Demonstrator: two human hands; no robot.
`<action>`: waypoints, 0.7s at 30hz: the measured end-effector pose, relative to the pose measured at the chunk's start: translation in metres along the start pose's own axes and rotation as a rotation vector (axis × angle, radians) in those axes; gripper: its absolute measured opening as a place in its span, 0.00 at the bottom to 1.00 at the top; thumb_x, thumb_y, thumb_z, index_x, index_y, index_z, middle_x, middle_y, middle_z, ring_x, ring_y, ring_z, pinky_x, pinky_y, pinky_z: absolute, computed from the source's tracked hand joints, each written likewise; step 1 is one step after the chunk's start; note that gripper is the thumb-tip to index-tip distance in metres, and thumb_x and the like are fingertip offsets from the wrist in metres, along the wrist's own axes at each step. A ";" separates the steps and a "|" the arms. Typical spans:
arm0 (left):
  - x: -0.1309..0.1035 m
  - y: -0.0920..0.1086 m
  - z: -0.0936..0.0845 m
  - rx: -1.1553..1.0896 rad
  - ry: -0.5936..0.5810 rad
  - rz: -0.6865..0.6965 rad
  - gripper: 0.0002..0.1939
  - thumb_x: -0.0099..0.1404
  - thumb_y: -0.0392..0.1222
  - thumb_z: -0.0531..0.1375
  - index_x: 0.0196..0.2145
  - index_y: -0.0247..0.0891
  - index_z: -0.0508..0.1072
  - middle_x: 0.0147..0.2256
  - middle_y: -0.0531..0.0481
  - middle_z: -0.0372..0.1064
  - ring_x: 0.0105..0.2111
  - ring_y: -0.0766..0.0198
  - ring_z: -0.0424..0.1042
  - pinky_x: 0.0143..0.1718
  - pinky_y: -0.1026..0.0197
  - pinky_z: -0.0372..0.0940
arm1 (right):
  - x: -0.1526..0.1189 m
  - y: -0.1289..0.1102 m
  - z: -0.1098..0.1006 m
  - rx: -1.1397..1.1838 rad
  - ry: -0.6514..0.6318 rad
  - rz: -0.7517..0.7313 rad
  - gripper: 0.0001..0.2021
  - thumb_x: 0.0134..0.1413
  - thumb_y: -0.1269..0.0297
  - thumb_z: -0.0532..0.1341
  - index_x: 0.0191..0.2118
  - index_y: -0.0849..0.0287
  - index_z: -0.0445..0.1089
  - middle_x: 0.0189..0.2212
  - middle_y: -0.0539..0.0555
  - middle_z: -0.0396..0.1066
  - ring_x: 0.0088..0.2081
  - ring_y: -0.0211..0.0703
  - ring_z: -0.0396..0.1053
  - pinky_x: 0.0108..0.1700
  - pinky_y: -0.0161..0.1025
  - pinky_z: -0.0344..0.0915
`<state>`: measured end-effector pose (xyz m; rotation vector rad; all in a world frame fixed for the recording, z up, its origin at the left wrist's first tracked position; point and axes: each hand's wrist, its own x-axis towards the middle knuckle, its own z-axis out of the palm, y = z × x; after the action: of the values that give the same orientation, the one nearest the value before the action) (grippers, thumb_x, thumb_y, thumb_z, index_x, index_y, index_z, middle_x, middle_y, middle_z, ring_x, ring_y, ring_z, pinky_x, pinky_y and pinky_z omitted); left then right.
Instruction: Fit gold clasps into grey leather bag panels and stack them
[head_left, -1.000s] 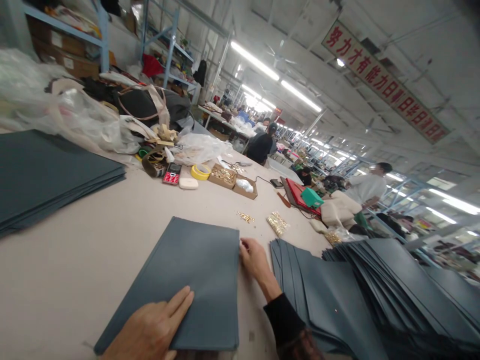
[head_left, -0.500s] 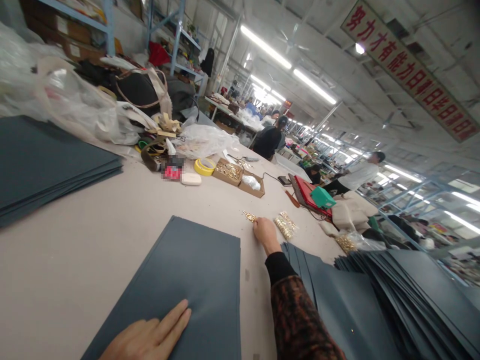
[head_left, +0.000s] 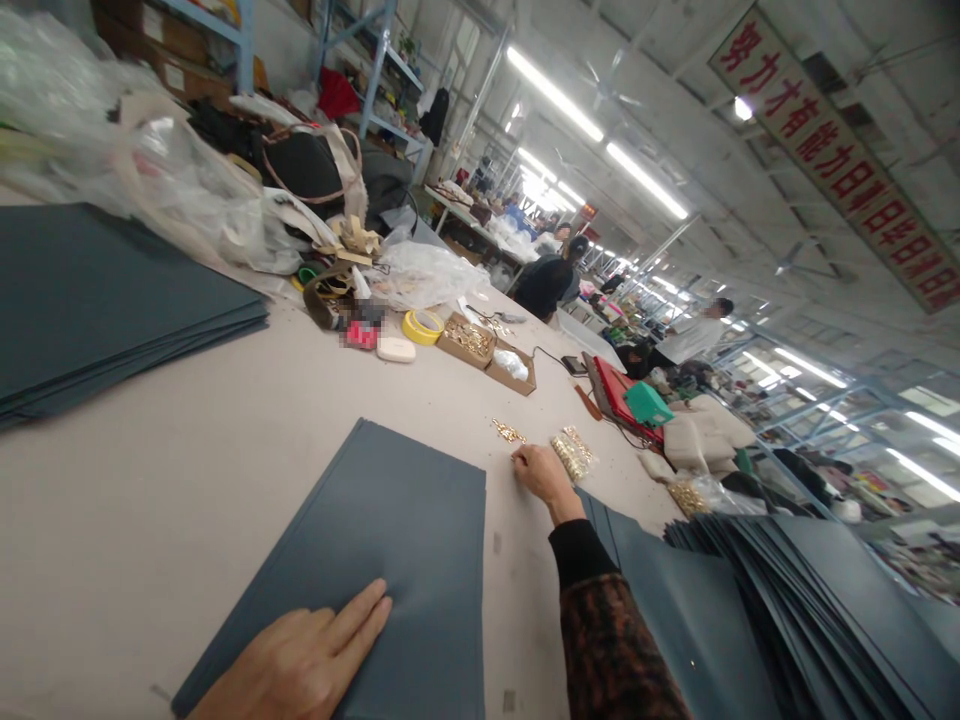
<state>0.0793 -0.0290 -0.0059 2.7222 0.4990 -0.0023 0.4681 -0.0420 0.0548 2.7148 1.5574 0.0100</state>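
Note:
My left hand (head_left: 300, 655) lies on a dark blue-grey sheet (head_left: 409, 510), with two fingers stretched out flat on its surface. Just beyond the sheet's far right corner is my right hand (head_left: 544, 475), its fingertips pinched together close to the table. Whatever is between those fingertips is too small or hidden to name. A small scatter of gold metal pieces (head_left: 508, 431) lies just past the fingertips. To the right of that hand sits a clear bag of gold pieces (head_left: 572, 453).
Stacks of similar dark sheets lie at the left (head_left: 127, 285) and right (head_left: 810, 600). Farther back are a box of gold parts (head_left: 466, 341), a yellow tape roll (head_left: 422, 327), a green box (head_left: 648, 404) and plastic-wrapped bags (head_left: 217, 190). Other people are in the background.
My right hand has drawn back slightly from the gold pieces, and more of them show. My left hand stays on the sheet. The view has shifted a little.

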 end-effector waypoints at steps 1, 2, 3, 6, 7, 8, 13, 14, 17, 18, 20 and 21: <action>0.000 0.002 -0.005 -0.010 -0.014 -0.007 0.46 0.46 0.27 0.58 0.65 0.45 0.59 0.66 0.45 0.53 0.52 0.48 0.70 0.54 0.48 0.64 | -0.005 0.001 0.000 0.025 0.004 -0.002 0.12 0.58 0.70 0.56 0.38 0.60 0.78 0.38 0.59 0.79 0.44 0.46 0.74 0.47 0.35 0.62; 0.000 0.004 -0.011 -0.019 -0.030 -0.013 0.45 0.48 0.27 0.58 0.65 0.44 0.59 0.66 0.44 0.53 0.51 0.48 0.70 0.54 0.47 0.65 | -0.009 0.003 0.001 0.053 0.012 0.002 0.12 0.57 0.70 0.56 0.38 0.60 0.78 0.38 0.58 0.79 0.43 0.45 0.74 0.47 0.34 0.62; 0.000 0.006 -0.017 -0.023 -0.043 -0.022 0.44 0.49 0.27 0.57 0.65 0.44 0.58 0.66 0.44 0.53 0.52 0.48 0.70 0.54 0.46 0.65 | -0.014 0.005 0.002 0.082 0.025 0.012 0.12 0.57 0.71 0.56 0.38 0.60 0.78 0.38 0.58 0.79 0.43 0.45 0.74 0.46 0.34 0.62; -0.001 0.011 -0.031 -0.033 -0.079 -0.034 0.42 0.52 0.27 0.56 0.65 0.42 0.58 0.66 0.45 0.52 0.54 0.49 0.68 0.56 0.46 0.64 | -0.030 0.009 0.007 0.178 0.079 0.058 0.13 0.54 0.72 0.56 0.40 0.60 0.78 0.38 0.57 0.79 0.42 0.46 0.75 0.46 0.36 0.63; -0.001 0.012 -0.034 -0.035 -0.090 -0.034 0.42 0.52 0.27 0.56 0.65 0.41 0.58 0.67 0.45 0.51 0.54 0.49 0.68 0.57 0.46 0.63 | -0.036 0.010 0.009 0.214 0.096 0.071 0.14 0.53 0.72 0.56 0.40 0.60 0.78 0.37 0.57 0.79 0.42 0.46 0.75 0.46 0.37 0.64; -0.001 0.013 -0.036 -0.034 -0.099 -0.034 0.42 0.52 0.27 0.56 0.65 0.41 0.58 0.67 0.45 0.51 0.54 0.49 0.68 0.57 0.46 0.63 | -0.042 0.011 0.010 0.252 0.110 0.083 0.14 0.52 0.72 0.56 0.39 0.60 0.78 0.36 0.57 0.79 0.41 0.46 0.75 0.46 0.37 0.64; -0.002 0.013 -0.035 0.002 -0.033 -0.012 0.40 0.53 0.27 0.56 0.64 0.38 0.60 0.66 0.43 0.54 0.53 0.49 0.69 0.56 0.46 0.64 | -0.068 0.007 0.014 0.488 0.161 0.161 0.13 0.48 0.68 0.56 0.36 0.60 0.77 0.30 0.54 0.79 0.34 0.45 0.75 0.41 0.38 0.68; -0.002 0.012 -0.034 0.009 -0.009 -0.003 0.39 0.53 0.27 0.56 0.64 0.38 0.60 0.65 0.42 0.55 0.53 0.49 0.69 0.55 0.46 0.65 | -0.073 0.005 0.014 0.539 0.159 0.179 0.13 0.47 0.67 0.56 0.35 0.61 0.77 0.28 0.53 0.78 0.31 0.44 0.75 0.38 0.38 0.69; -0.002 0.011 -0.034 0.014 0.041 0.013 0.37 0.53 0.28 0.58 0.62 0.38 0.62 0.64 0.41 0.58 0.52 0.50 0.70 0.54 0.48 0.65 | -0.084 -0.003 0.013 0.689 0.113 0.218 0.13 0.45 0.65 0.57 0.33 0.63 0.77 0.21 0.52 0.75 0.24 0.43 0.73 0.30 0.37 0.69; -0.002 0.012 -0.036 0.011 0.052 0.019 0.37 0.54 0.29 0.58 0.62 0.38 0.63 0.63 0.41 0.59 0.51 0.50 0.70 0.53 0.48 0.65 | -0.088 -0.007 0.012 0.736 0.096 0.223 0.12 0.45 0.64 0.58 0.32 0.64 0.76 0.20 0.52 0.74 0.23 0.43 0.72 0.29 0.36 0.69; -0.003 0.013 -0.039 0.007 0.067 0.036 0.35 0.55 0.31 0.60 0.61 0.39 0.62 0.61 0.40 0.60 0.51 0.51 0.70 0.53 0.51 0.65 | -0.094 -0.017 0.010 0.818 0.070 0.219 0.13 0.46 0.59 0.60 0.30 0.64 0.75 0.20 0.54 0.73 0.23 0.42 0.72 0.28 0.36 0.69; -0.004 0.013 -0.040 0.008 0.071 0.044 0.34 0.56 0.33 0.61 0.61 0.39 0.61 0.61 0.40 0.60 0.51 0.52 0.70 0.53 0.52 0.65 | -0.098 -0.025 0.009 0.851 0.060 0.207 0.14 0.46 0.57 0.61 0.30 0.64 0.75 0.21 0.54 0.74 0.24 0.42 0.72 0.29 0.36 0.70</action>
<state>0.0778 -0.0272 0.0359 2.7484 0.4594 0.1051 0.3975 -0.1138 0.0460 3.5034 1.5267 -0.7379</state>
